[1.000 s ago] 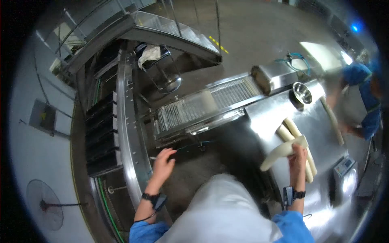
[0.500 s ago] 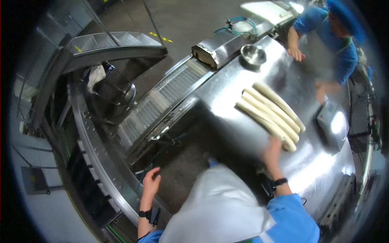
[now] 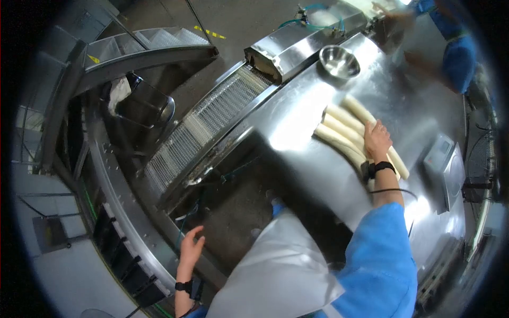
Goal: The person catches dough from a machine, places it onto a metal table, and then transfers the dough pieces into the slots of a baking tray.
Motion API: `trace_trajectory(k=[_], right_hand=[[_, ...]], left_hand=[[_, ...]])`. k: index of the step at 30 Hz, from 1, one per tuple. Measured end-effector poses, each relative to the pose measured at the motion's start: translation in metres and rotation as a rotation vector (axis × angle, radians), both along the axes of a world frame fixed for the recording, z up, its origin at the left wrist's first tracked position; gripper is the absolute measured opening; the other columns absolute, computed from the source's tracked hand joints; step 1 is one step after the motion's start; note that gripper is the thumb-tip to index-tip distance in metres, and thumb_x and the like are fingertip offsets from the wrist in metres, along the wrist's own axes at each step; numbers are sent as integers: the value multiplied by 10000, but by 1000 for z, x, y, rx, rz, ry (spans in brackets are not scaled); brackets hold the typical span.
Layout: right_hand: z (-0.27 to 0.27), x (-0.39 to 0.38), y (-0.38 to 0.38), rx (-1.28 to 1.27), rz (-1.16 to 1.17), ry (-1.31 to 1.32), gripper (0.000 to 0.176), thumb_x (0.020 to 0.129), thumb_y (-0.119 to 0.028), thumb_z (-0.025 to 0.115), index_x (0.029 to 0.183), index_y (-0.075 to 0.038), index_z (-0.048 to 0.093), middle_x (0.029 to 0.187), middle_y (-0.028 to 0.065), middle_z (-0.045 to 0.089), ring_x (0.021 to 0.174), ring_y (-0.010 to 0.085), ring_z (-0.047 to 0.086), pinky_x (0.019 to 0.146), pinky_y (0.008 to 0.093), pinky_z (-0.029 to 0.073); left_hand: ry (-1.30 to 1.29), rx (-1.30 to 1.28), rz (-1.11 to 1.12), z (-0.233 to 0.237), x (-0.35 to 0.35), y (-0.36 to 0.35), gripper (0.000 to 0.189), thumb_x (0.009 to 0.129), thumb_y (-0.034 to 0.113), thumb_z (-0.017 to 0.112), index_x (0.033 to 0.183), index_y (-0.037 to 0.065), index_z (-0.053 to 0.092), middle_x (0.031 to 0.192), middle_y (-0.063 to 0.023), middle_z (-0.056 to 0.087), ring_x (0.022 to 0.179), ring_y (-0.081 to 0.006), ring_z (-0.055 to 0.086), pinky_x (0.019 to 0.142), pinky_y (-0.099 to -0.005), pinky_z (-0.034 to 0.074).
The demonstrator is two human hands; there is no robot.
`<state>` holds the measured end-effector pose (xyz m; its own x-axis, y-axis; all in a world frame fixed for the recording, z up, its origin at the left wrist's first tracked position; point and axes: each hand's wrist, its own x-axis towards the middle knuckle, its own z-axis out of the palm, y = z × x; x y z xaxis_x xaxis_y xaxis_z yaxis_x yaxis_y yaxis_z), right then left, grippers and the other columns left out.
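Observation:
Several long pale dough rolls lie side by side on the metal table, slanting down to the right. My right hand rests palm down across the middle of them, its fingers slightly bent and a little apart over the dough. My forearm and black wristband hide the near ends of some rolls. Low on the left, my left hand hangs in the air beside a curved metal rail. Its fingers are loosely spread with nothing in them.
A steel bowl stands on the table near the mesh conveyor. At the right sits a scale. A co-worker's blue sleeve and blurred hands show at the far side. Metal steps rise at upper left.
My right hand has moved forward from the rolls' near ends onto their middle. The co-worker's hands have shifted away toward the back. My left hand has dropped slightly.

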<state>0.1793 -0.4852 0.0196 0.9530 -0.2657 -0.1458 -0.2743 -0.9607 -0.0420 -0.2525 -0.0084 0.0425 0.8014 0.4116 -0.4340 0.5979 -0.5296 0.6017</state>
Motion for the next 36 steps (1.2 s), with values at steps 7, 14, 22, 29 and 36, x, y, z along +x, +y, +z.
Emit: trace_trajectory(k=[7,14,22,29,36], right_hand=[[-39,-97,77,-22,406,-293,871,831,-619,498,1446,-43,278,1486,268,202,1384,432,156,1114,571,82],[14,-54,95,-65,742,21,908,756,-731,501,1474,-225,271,1521,244,139,1411,420,87,1115,596,48],[5,22,82,107,38,-12,929,798,-754,402,1491,-169,204,1498,264,196,1341,474,257,1106,587,120],[-27,-67,142,25,508,-137,986,726,-620,606,1470,-83,242,1500,295,146,1378,504,108,1132,548,60],[5,-31,114,8,337,-62,805,813,-706,434,1480,-306,227,1509,286,121,1407,445,86,1103,616,33]], left_hand=[[65,-62,40,-17,-1,-15,363,828,68,637,1188,63,593,1185,-137,614,1140,-269,558,963,-335,421],[59,-65,-3,-11,6,-17,371,834,84,628,1203,71,588,1210,-149,600,1148,-288,554,961,-344,423],[115,-23,134,-6,-46,-10,368,832,88,628,1197,54,587,1194,-135,614,1159,-273,552,986,-347,414],[128,-65,-25,-11,-34,-28,396,838,115,629,1223,52,564,1203,-149,603,1128,-289,564,939,-339,443],[112,-29,-56,11,-18,-26,398,840,124,629,1225,47,561,1209,-170,593,1110,-296,572,923,-340,454]])
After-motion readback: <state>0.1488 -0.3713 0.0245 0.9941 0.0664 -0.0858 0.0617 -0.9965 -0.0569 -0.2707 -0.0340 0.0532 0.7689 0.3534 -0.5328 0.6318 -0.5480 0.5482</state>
